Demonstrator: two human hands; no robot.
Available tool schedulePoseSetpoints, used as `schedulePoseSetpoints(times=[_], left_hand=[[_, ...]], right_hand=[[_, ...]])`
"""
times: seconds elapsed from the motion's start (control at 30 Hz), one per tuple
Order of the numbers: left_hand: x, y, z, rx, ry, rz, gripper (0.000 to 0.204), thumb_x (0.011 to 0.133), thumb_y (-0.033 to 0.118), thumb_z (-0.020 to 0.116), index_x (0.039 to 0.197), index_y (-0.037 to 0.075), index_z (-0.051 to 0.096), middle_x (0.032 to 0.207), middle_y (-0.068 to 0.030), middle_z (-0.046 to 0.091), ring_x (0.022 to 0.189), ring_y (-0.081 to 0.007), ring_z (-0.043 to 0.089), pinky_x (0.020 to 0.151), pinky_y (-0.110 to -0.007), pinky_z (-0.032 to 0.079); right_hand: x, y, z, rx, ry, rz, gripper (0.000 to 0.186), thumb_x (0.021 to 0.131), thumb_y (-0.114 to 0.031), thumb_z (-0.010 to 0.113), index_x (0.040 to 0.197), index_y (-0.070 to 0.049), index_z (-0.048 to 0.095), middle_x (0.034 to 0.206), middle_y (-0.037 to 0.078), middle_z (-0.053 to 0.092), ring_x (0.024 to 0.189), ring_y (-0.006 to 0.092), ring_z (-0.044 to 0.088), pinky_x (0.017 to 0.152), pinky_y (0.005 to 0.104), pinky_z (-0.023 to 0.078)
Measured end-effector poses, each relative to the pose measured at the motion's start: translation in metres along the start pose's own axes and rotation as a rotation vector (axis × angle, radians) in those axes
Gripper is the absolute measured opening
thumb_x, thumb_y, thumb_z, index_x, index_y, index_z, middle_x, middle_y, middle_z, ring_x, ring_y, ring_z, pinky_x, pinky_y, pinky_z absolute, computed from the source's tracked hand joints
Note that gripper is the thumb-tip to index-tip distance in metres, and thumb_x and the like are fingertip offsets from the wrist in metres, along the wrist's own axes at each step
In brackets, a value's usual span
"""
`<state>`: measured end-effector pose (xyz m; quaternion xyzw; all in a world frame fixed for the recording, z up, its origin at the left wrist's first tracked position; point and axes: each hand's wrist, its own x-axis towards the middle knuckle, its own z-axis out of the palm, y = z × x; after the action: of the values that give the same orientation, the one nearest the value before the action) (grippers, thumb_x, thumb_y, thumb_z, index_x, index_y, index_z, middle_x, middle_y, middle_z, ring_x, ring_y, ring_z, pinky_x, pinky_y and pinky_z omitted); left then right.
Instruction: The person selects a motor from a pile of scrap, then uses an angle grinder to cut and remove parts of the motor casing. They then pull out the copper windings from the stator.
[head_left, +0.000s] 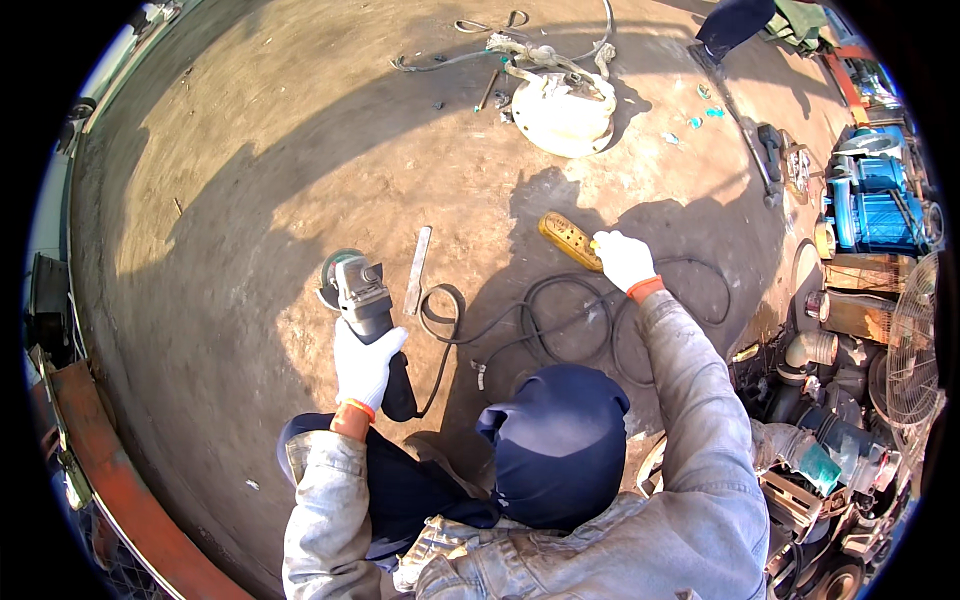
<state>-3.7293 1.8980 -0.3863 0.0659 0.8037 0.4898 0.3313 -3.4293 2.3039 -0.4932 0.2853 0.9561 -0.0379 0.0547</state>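
My left hand (365,365), in a white glove, is closed round the body of an angle grinder (358,295) with a greenish disc at its head. My gloved right hand (622,260) grips the near end of a yellow power strip (565,237); whether a plug is between my fingers is unclear. A black cable (450,340) runs from the grinder into loose coils on the ground between my hands. A flat metal bar (419,262) lies just right of the grinder's head. My navy-clad knee (555,440) is below, between my forearms.
A cream rounded object with ropes (560,115) lies ahead. Along the right are blue motor-like machines (880,205), a wire fan guard (910,340) and piled metal parts (810,450). A rusty steel edge (140,500) borders the left. A navy-clad leg (730,25) shows at the top right.
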Motion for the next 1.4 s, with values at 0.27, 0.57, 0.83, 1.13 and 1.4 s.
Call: schedulePoseSetpoints(times=[0.27, 0.57, 0.83, 1.13, 1.4], left_hand=[[0.007, -0.009, 0.014, 0.138, -0.008, 0.078, 0.065, 0.075, 0.028, 0.092, 0.121, -0.001, 0.056, 0.107, -0.0180, 0.072, 0.096, -0.0294, 0.072, 0.084, -0.041, 0.058], [0.011, 0.004, 0.072, -0.035, -0.059, 0.043, 0.074, 0.081, 0.043, 0.087, 0.126, -0.002, 0.051, 0.117, -0.0252, 0.071, 0.109, -0.0396, 0.072, 0.094, -0.047, 0.057], [0.037, -0.017, 0.104, -0.200, -0.425, 0.068, 0.039, 0.106, 0.035, 0.066, 0.121, -0.001, 0.071, 0.104, -0.0139, 0.077, 0.094, -0.0253, 0.072, 0.090, -0.041, 0.056], [0.119, -0.087, 0.118, 0.849, 0.179, 0.240, 0.020, 0.095, 0.025, 0.071, 0.107, 0.010, 0.064, 0.100, -0.0153, 0.071, 0.095, -0.0365, 0.073, 0.081, -0.050, 0.057], [0.119, -0.094, 0.131, 0.735, 0.018, 0.025, 0.022, 0.095, 0.017, 0.067, 0.113, 0.005, 0.065, 0.111, -0.0228, 0.074, 0.106, -0.0422, 0.074, 0.089, -0.052, 0.058]], right_hand=[[0.002, 0.002, 0.022, -0.144, -0.009, -0.041, 0.013, 0.098, -0.025, 0.064, 0.102, -0.013, 0.063, 0.088, 0.014, 0.069, 0.076, 0.0365, 0.073, 0.067, 0.0495, 0.057], [0.019, -0.196, -0.039, 1.232, -0.433, -0.180, 0.080, 0.100, -0.035, 0.071, 0.162, 0.001, 0.037, 0.148, 0.025, 0.058, 0.139, 0.0358, 0.057, 0.115, 0.0426, 0.046], [0.005, -0.200, -0.036, 2.002, -0.339, 0.472, 0.049, 0.095, -0.005, 0.072, 0.141, 0.001, 0.055, 0.115, 0.012, 0.071, 0.099, 0.0269, 0.073, 0.083, 0.0400, 0.062], [-0.023, -0.156, -0.076, 1.689, -0.317, 0.316, 0.060, 0.084, 0.003, 0.081, 0.141, -0.001, 0.060, 0.119, 0.009, 0.074, 0.102, 0.0204, 0.073, 0.088, 0.0364, 0.061], [0.028, -0.179, -0.181, 1.621, -0.456, 0.064, 0.056, 0.083, -0.002, 0.082, 0.135, 0.001, 0.062, 0.117, 0.009, 0.073, 0.102, 0.0193, 0.072, 0.090, 0.0348, 0.060]])
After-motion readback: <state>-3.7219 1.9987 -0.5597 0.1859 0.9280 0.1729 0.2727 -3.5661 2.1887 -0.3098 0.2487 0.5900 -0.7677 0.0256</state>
